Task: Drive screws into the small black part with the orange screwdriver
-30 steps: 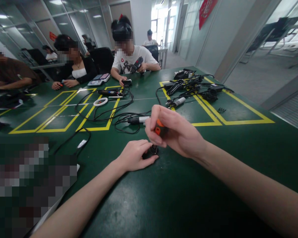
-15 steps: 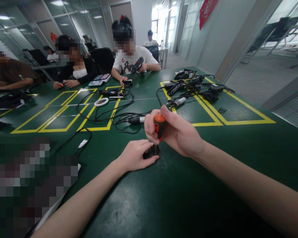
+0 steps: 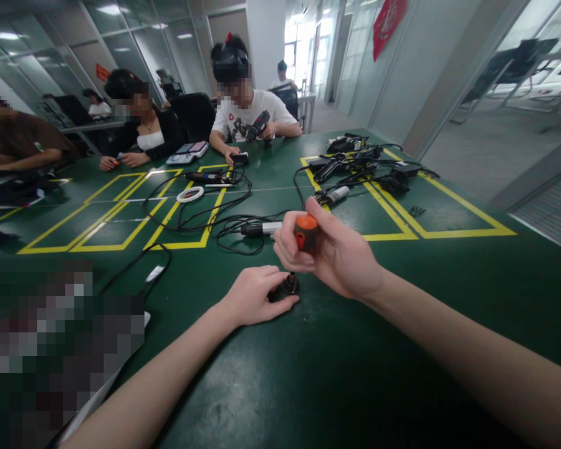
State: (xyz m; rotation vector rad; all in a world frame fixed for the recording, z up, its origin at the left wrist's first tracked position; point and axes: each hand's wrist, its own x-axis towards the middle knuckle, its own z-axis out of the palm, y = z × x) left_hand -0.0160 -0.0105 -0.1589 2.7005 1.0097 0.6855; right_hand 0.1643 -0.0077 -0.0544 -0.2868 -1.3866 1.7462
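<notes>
My right hand (image 3: 330, 249) is wrapped around a screwdriver with an orange and black handle (image 3: 305, 229), held upright with its tip down on a small black part (image 3: 287, 287) on the green table (image 3: 336, 374). My left hand (image 3: 255, 296) rests on the table with fingers curled around that small black part, pinning it in place. The screwdriver's shaft is mostly hidden between my two hands.
Black cables and a pen-like tool (image 3: 259, 229) lie just beyond my hands. A white ring (image 3: 189, 194) sits inside yellow floor-tape boxes. A pile of black tools and chargers (image 3: 359, 165) is at far right. Several people sit across the table, one holding a drill (image 3: 258, 125).
My right hand has risen slightly and turned, so the orange cap of the screwdriver handle now shows on top. My left hand stays on the small black part.
</notes>
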